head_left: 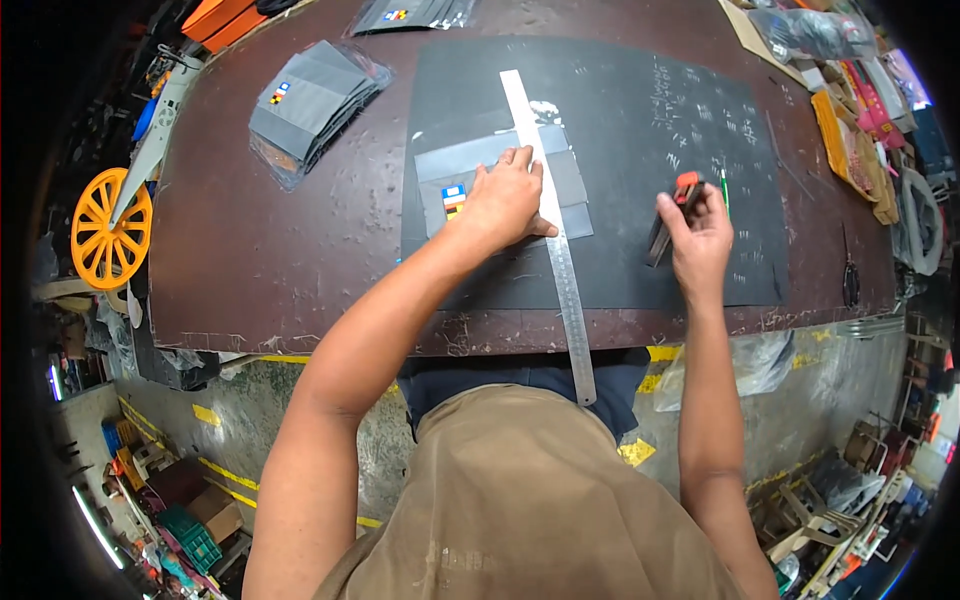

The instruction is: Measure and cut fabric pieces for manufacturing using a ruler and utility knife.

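Left hand (pixel 508 195) lies splayed on steel ruler (pixel 563 270), long axis fore-and-aft. Right hand (pixel 708 240), apart rightward, clasps a cutter (pixel 657 243), apparently.

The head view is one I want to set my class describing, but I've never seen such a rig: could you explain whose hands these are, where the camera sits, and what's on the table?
There is no machine here: one person works bare-handed. The camera is worn on that person's head, looking down; its wide fisheye lens bends straight edges. Picture left is the wearer's left.

On the brown table lies a black sheet with white marks. The left hand rests on a metal ruler laid across grey flat pieces. The right hand holds a dark tool with an orange-red part. A stack of grey pieces sits farther left.
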The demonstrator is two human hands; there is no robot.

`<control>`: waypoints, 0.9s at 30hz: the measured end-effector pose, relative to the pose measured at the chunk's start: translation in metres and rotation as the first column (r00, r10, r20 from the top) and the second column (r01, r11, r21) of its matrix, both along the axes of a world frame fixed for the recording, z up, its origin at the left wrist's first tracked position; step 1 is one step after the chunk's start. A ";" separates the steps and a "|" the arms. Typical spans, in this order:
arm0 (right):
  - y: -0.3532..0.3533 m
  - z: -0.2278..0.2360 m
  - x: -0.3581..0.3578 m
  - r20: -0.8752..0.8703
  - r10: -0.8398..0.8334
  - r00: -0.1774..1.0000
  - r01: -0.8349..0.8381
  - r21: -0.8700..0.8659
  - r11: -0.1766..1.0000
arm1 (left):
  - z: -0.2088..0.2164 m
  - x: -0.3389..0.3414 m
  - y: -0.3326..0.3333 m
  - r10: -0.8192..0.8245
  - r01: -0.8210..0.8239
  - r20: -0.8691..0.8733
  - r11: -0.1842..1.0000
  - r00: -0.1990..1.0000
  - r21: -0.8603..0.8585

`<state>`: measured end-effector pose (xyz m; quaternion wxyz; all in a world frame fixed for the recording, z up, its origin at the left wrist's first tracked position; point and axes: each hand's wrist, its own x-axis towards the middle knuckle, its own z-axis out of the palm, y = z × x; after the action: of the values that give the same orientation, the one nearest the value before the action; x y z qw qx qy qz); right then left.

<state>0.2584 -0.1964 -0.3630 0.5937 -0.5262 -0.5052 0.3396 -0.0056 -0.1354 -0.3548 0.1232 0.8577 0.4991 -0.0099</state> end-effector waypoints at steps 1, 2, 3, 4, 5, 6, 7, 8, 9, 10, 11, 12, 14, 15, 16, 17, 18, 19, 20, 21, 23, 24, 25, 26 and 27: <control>0.005 -0.009 -0.009 -0.186 -0.020 0.982 0.020 0.000 1.000 | 0.002 0.001 0.000 -0.004 0.004 -0.001 1.000 1.000 -0.015; 0.008 -0.009 -0.014 -0.219 0.017 0.976 -0.034 -0.077 0.996 | 0.005 -0.002 -0.001 -0.001 0.001 -0.007 1.000 1.000 -0.017; 0.011 -0.005 -0.021 -0.232 0.064 0.971 -0.082 -0.070 0.994 | 0.006 -0.003 -0.002 -0.004 0.004 -0.011 1.000 1.000 -0.020; 0.015 0.001 -0.027 -0.245 0.109 0.963 -0.128 -0.063 0.990 | 0.006 -0.003 -0.003 -0.003 0.003 -0.017 1.000 1.000 -0.016; 0.020 0.015 -0.039 -0.261 0.116 0.958 -0.141 -0.083 0.986 | 0.006 -0.004 -0.003 -0.001 0.001 -0.021 1.000 1.000 -0.028; 0.029 0.017 -0.043 -0.318 0.160 0.934 -0.197 -0.087 0.977 | 0.003 -0.003 -0.001 -0.001 0.001 -0.009 1.000 1.000 -0.007; 0.041 0.016 -0.047 -0.375 0.202 0.905 -0.252 -0.087 0.964 | 0.000 -0.001 0.001 0.000 0.000 0.004 1.000 1.000 0.013; 0.053 0.014 -0.052 -0.413 0.217 0.885 -0.276 -0.087 0.957 | -0.001 0.003 0.003 0.007 -0.007 0.003 1.000 1.000 0.008; 0.064 0.010 -0.054 -0.466 0.257 0.847 -0.332 -0.085 0.940 | -0.005 0.007 0.005 0.007 -0.007 0.004 1.000 1.000 -0.001; 0.074 0.003 -0.055 -0.518 0.294 0.804 -0.387 -0.079 0.919 | -0.009 0.011 0.007 0.008 -0.008 0.015 1.000 1.000 0.004; 0.084 -0.008 -0.056 -0.612 0.308 0.728 -0.438 -0.069 0.896 | -0.015 0.014 0.009 0.007 -0.008 0.026 1.000 1.000 0.008; 0.090 -0.015 -0.061 -0.623 0.309 0.718 -0.448 -0.074 0.891 | -0.021 0.016 0.012 0.006 -0.006 0.026 1.000 1.000 0.000; 0.100 -0.027 -0.067 -0.654 0.321 0.685 -0.483 -0.079 0.872 | -0.028 0.017 0.016 -0.021 0.018 0.063 0.999 0.998 0.037; 0.103 -0.033 -0.069 -0.658 0.315 0.684 -0.483 -0.085 0.871 | -0.030 0.016 0.017 -0.021 0.019 0.062 0.999 0.998 0.029; 0.106 -0.038 -0.071 -0.647 0.325 0.690 -0.492 -0.089 0.866 | -0.031 0.015 0.017 -0.023 0.020 0.068 0.999 0.997 0.036; 0.108 -0.042 -0.074 -0.637 0.337 0.693 -0.504 -0.093 0.859 | -0.031 0.014 0.017 -0.022 0.019 0.074 0.999 0.997 0.043; 0.109 -0.045 -0.076 -0.650 0.332 0.683 -0.508 -0.096 0.856 | -0.030 0.012 0.017 -0.021 0.018 0.074 0.999 0.997 0.035; 0.110 -0.047 -0.078 -0.653 0.327 0.683 -0.507 -0.102 0.856 | -0.030 0.011 0.018 -0.022 0.019 0.072 0.999 0.997 0.039; 0.112 -0.050 -0.078 -0.652 0.337 0.679 -0.512 -0.091 0.854 | -0.030 0.011 0.019 -0.022 0.018 0.072 0.999 0.997 0.045; 0.113 -0.052 -0.079 -0.651 0.346 0.676 -0.515 -0.081 0.853 | -0.031 0.012 0.020 -0.021 0.018 0.073 0.999 0.997 0.040; 0.117 -0.058 -0.078 -0.673 0.342 0.655 -0.518 -0.072 0.852 | -0.034 0.013 0.022 -0.024 0.020 0.077 0.998 0.997 0.060; 0.119 -0.061 -0.077 -0.694 0.341 0.634 -0.521 -0.058 0.851 | -0.036 0.014 0.023 -0.025 0.021 0.079 0.998 0.997 0.056; 0.121 -0.064 -0.076 -0.695 0.337 0.635 -0.520 -0.062 0.852 | -0.038 0.015 0.024 -0.025 0.021 0.077 0.998 0.997 0.062; 0.123 -0.066 -0.076 -0.709 0.335 0.620 -0.524 -0.057 0.850 | -0.040 0.015 0.025 -0.025 0.020 0.075 0.997 0.997 0.069; 0.124 -0.068 -0.075 -0.724 0.334 0.604 -0.529 -0.051 0.847 | -0.041 0.016 0.025 -0.026 0.020 0.075 0.998 0.997 0.067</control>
<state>0.1833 -0.0725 -0.4315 0.5625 -0.2947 -0.3101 0.7075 0.0099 -0.1100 -0.3960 0.1133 0.8667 0.4842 0.0379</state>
